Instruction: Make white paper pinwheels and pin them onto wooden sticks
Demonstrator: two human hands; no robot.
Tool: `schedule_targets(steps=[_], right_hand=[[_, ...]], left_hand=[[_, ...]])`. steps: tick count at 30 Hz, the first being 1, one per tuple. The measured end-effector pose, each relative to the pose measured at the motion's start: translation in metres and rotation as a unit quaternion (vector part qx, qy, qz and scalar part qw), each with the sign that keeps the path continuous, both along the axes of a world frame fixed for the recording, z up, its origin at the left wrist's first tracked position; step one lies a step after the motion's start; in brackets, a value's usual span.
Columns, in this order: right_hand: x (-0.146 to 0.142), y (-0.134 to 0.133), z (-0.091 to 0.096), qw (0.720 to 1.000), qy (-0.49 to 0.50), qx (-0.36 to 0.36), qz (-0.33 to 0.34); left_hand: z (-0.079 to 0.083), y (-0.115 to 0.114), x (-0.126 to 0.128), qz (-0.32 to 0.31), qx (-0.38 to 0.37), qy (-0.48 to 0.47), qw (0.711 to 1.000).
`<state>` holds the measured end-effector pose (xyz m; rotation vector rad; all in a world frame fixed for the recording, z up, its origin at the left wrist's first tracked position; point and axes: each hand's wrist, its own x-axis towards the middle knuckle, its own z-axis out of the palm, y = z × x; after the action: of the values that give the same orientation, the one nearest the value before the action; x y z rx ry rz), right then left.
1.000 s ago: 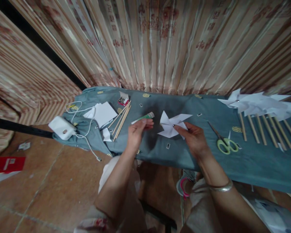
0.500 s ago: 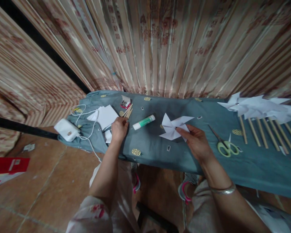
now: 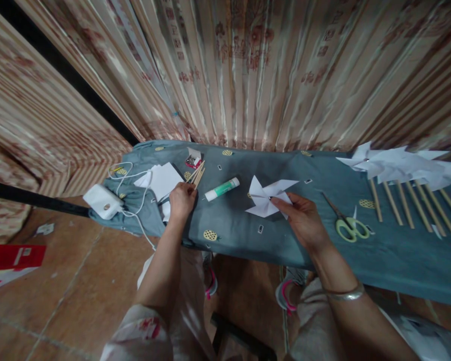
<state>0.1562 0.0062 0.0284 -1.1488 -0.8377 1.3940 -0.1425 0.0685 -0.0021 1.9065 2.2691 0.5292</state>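
A white paper pinwheel point(image 3: 266, 196) is pinched in my right hand point(image 3: 304, 219), with the thumb on its centre beside a small dark pin head. To the left, my left hand point(image 3: 182, 201) has its fingers closed on the near ends of a few thin wooden sticks point(image 3: 198, 176). How many of them it grips is hidden. Between the two hands lies a green and white glue stick point(image 3: 222, 189). A small open box of pins point(image 3: 193, 159) stands just beyond the sticks. White paper sheets point(image 3: 164, 181) are stacked left of my left hand.
Green-handled scissors point(image 3: 348, 225) lie right of my right hand. Several finished pinwheels point(image 3: 406, 165) on sticks rest at the table's right end. A white power adapter point(image 3: 103, 201) with a looped cable point(image 3: 139, 213) sits at the left edge. A curtain point(image 3: 248, 75) hangs behind the blue-green tablecloth point(image 3: 240, 245).
My left hand has shifted slightly at the stick ends, and the sticks' lower parts show a little more. My right hand keeps its hold on the pinwheel, almost unmoved.
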Motion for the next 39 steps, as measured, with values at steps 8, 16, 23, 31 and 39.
schedule_targets(steps=[8,16,23,31,39], right_hand=[[-0.002,0.001,-0.001,1.0,0.005,-0.011,0.007],[-0.005,0.001,-0.001,1.0,-0.004,-0.014,0.007],[-0.003,0.0,-0.003,1.0,-0.005,-0.01,0.009],[0.007,-0.003,0.0,1.0,0.008,0.003,-0.027],[0.033,-0.029,0.016,0.998,0.008,-0.033,0.051]], left_hand=[[-0.001,0.0,0.001,-0.005,-0.003,0.026,1.0],[0.004,-0.001,0.005,0.003,-0.052,0.041,0.998],[0.004,-0.001,0.008,0.021,-0.031,0.02,0.999],[0.027,-0.029,0.018,0.069,0.13,-0.271,0.951],[0.018,-0.154,0.112,0.035,-0.092,-0.702,0.706]])
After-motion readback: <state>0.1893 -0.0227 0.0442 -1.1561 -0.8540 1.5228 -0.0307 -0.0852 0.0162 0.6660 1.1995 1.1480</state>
